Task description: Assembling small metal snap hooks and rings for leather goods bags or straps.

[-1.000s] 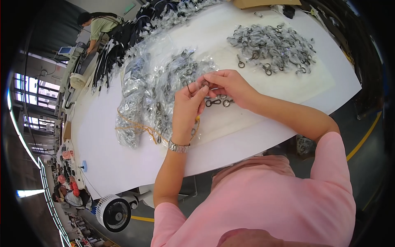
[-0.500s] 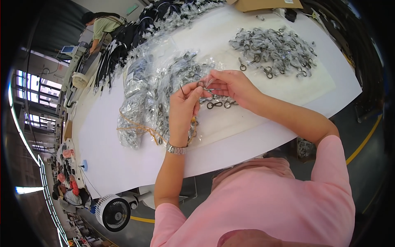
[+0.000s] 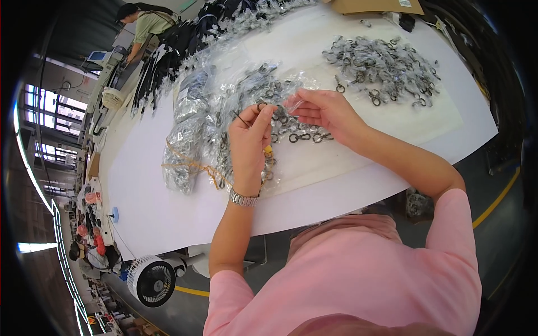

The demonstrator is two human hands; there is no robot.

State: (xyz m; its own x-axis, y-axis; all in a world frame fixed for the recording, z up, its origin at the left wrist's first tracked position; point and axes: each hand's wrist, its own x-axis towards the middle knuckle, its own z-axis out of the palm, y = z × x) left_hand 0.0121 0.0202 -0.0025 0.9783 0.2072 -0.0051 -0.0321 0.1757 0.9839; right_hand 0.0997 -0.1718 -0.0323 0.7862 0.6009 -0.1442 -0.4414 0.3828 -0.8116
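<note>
My left hand, with a metal watch on its wrist, is closed around a dark metal snap hook; its ring shows above the thumb. A thin dark tip sticks out at the other side. Just to the right, my right hand pinches a piece of clear plastic film between thumb and index finger, its other fingers curled. Below the hands, bare snap hooks lie on the white table. Behind them spreads an opened clear bag full of hooks, partly hidden by my left hand.
A heap of film-wrapped snap hooks lies at the right. Left of my hands are a full plastic bag and orange string. Black straps line the far left edge. A cardboard box stands far back; a fan is at lower left.
My hands have drawn apart: the right moved slightly right with the film, while the left kept the snap hook. The whole view has shifted a little.
</note>
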